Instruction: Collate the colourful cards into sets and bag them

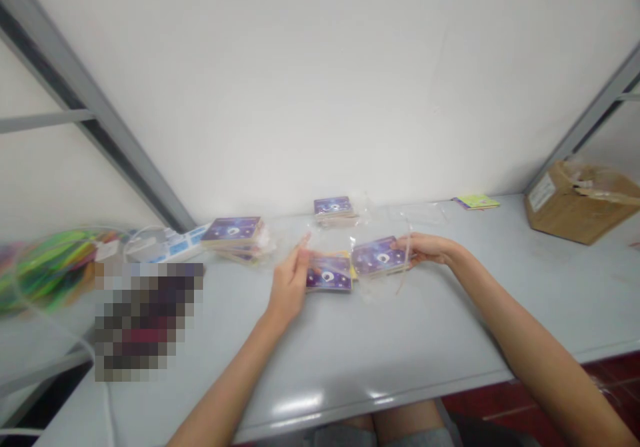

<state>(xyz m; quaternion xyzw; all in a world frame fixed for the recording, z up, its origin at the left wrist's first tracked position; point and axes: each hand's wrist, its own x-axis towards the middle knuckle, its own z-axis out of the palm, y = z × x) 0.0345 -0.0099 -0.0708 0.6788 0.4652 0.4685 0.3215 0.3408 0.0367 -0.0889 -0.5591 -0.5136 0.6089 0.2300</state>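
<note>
My left hand (290,282) is closed on the left end of a stack of purple cards (329,280) with a white moon-like mark on top. Its thumb lies on the upper side and the other fingers are partly hidden. My right hand (427,248) pinches the right end of a second purple card stack (375,258), slightly tilted, its left edge close against the first. Clear plastic film lies around both stacks; where the bag's edges run is hard to make out.
Card stacks in clear wrap stand at the left (233,230) and by the wall (333,207). Further left are a power strip (187,244), cables and colourful packets (65,267). A yellow-green packet (477,201) and an open cardboard box (575,204) are at the right.
</note>
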